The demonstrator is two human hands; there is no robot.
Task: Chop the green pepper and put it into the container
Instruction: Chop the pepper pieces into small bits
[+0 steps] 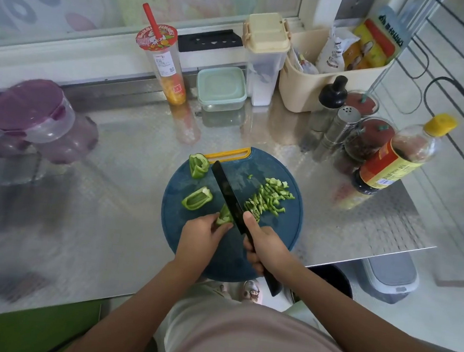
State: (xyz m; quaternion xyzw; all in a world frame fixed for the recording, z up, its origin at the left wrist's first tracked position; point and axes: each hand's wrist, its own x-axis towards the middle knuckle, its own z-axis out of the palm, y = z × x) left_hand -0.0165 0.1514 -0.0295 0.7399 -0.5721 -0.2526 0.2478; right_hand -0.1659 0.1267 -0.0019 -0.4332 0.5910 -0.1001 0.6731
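Roughly halfway. Pinching pepper piece (pixel 224 215) with left hand (pixel 202 234); gripping knife (pixel 228 194) with right hand (pixel 264 247), blade against it on cutting board (pixel 284 229). Already sliced: strips (pixel 269 196) right of blade. Yet to cut: two chunks (pixel 197 198) left of blade. Yet to fill: likely container (pixel 222 88), lid on, at desk (pixel 134 147) rear.

3 lg pepper pcs (pixel 198 165) (pixel 197 198) (pixel 224 216), 1 knife (pixel 225 189), 1 board (pixel 282 228), 2 hands (pixel 202 237) (pixel 265 247)

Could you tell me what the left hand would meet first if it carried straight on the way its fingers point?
Probably the blade of the knife: the left hand holds a pepper piece right against it and points that way. One view leaves the height unclear.
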